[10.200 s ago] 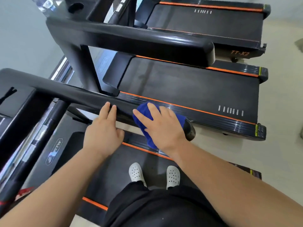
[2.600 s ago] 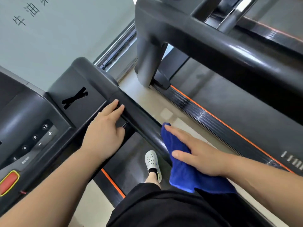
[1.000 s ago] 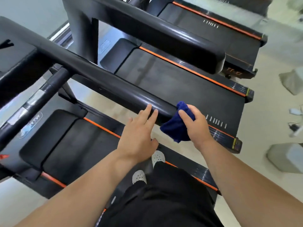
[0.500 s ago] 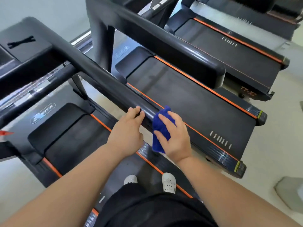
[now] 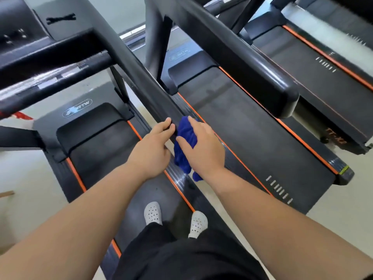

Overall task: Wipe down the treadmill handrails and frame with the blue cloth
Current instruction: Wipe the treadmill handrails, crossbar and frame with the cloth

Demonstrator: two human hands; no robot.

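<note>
A view looks down from a person's head as they stand on the dark belt of a black treadmill with orange side stripes (image 5: 105, 142). A long, glossy black handrail (image 5: 141, 81) runs diagonally from the console at upper left toward the person.

The right hand (image 5: 201, 147) presses a crumpled, deep blue cloth (image 5: 184, 142) against the near end of this handrail. Its grip is narrow, with the thumb and fingers folded over the cloth so the fabric wraps part of the bar; a loose corner hangs below the hand. This hold looks meant to keep the cloth flat on the rail's rounded surface while rubbing.

The left hand (image 5: 150, 149) rests just beside the cloth, fingers curled lightly over the same rail. Its grip holds only the rail, apparently for steadying.

White perforated clogs (image 5: 153, 213) and black shorts show below. Two more black treadmills (image 5: 262, 126) stand alongside on a pale floor, one thick handrail between them.

Wiping seems under way at the rail's end; other frame parts likely remain.
</note>
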